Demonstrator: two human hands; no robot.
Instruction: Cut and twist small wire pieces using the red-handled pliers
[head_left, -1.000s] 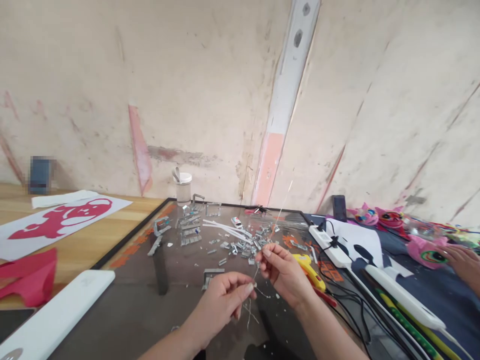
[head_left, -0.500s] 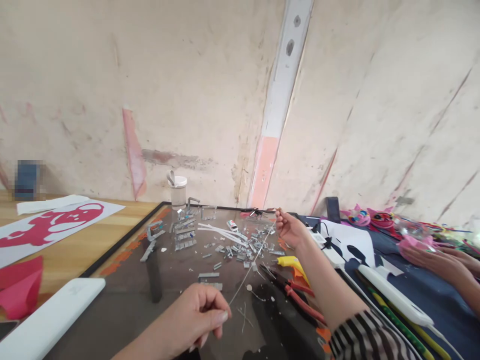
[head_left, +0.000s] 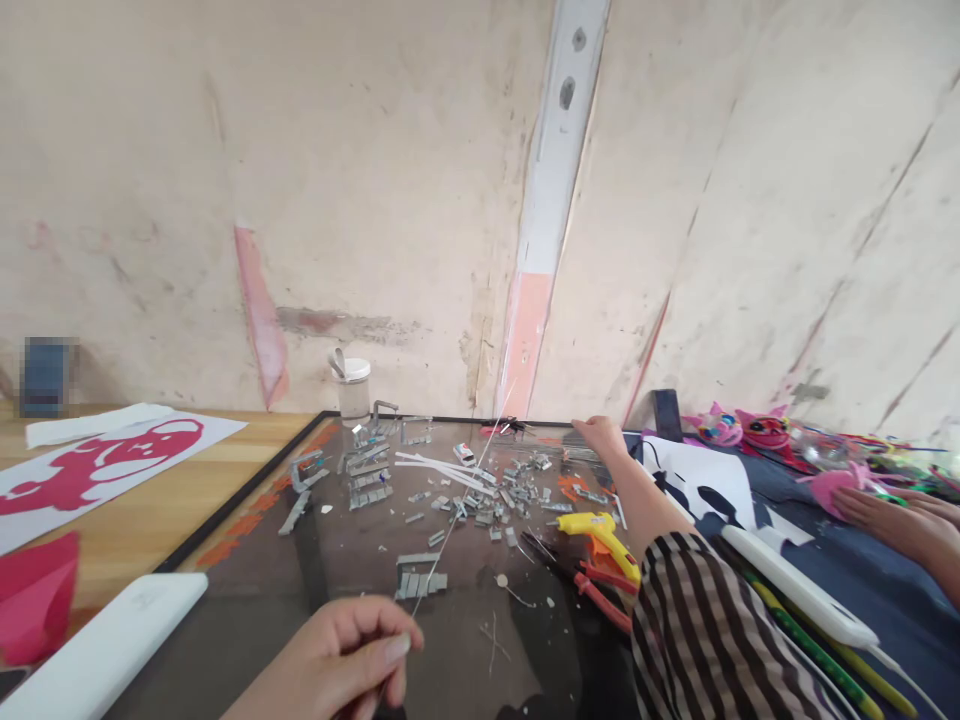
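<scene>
In the lower middle, my left hand (head_left: 360, 640) is closed, thumb against fingers, around one end of a thin straight wire (head_left: 463, 498). The wire slants up to the right, and its far end is free. My right hand (head_left: 602, 437) is at the far right edge of the dark tabletop (head_left: 247, 620), beside some thin strands (head_left: 566, 442). Its fingers point away and are mostly hidden. Small grey metal pieces (head_left: 517, 490) lie scattered beneath the wire, with white strips (head_left: 439, 463) among them. Red-handled pliers (head_left: 600, 590) and a yellow glue gun (head_left: 600, 530) lie below my right forearm.
A lidded plastic jar (head_left: 352, 390) stands at the back by the wall. White power bank-like block (head_left: 112, 640) and a red-and-white paper cutout (head_left: 112, 460) are on the left. At right, another person's hands (head_left: 892, 520) hold a pink item (head_left: 832, 488) near a white bar (head_left: 795, 585).
My right hand has let go of the wire's far end and moved right to the table's back edge. My left hand, still gripping the wire, has shifted slightly left and down.
</scene>
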